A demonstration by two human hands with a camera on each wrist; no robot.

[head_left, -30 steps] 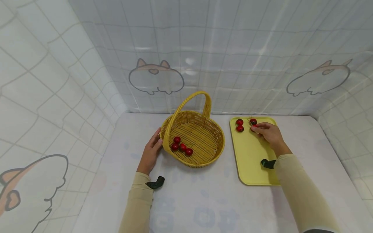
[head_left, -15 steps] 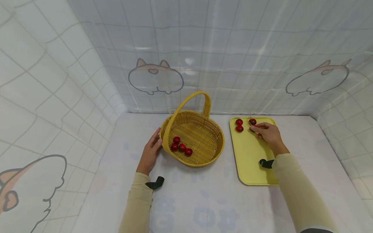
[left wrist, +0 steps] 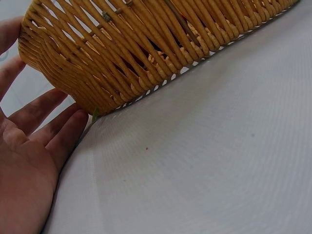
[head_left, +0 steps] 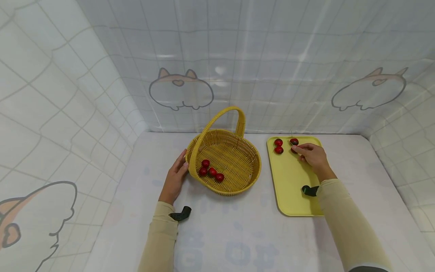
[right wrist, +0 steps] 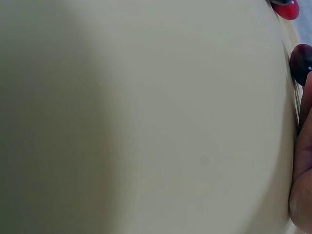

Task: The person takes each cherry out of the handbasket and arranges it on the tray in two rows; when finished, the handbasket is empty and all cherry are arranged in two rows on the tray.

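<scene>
A yellow wicker basket [head_left: 234, 192] with a tall arched handle stands mid-table, several red cherries [head_left: 212, 172] lying at its left side. My left hand [head_left: 175, 177] rests against the basket's left wall; the left wrist view shows its fingers [left wrist: 68, 129] spread and fairly straight on the wicker. On the yellow tray [head_left: 292, 189] to the right, my right hand [head_left: 314, 156] pinches a dark red cherry [head_left: 293, 150] between thumb and fingertips, partly covering it. Another cherry [head_left: 293, 141], with a stem, lies just behind it. In the right wrist view a dark cherry [right wrist: 301, 63] touches the fingertip.
Two more cherries [head_left: 278, 146] sit near the tray's back left corner. Behind the table rises a tile-patterned curtain [head_left: 272, 83], close to the basket and tray. The white tabletop [head_left: 224, 226] stretches in front of the basket.
The right thumb and fingertips have shifted slightly at the cherry on the tray. The left hand and the basket stay in place.
</scene>
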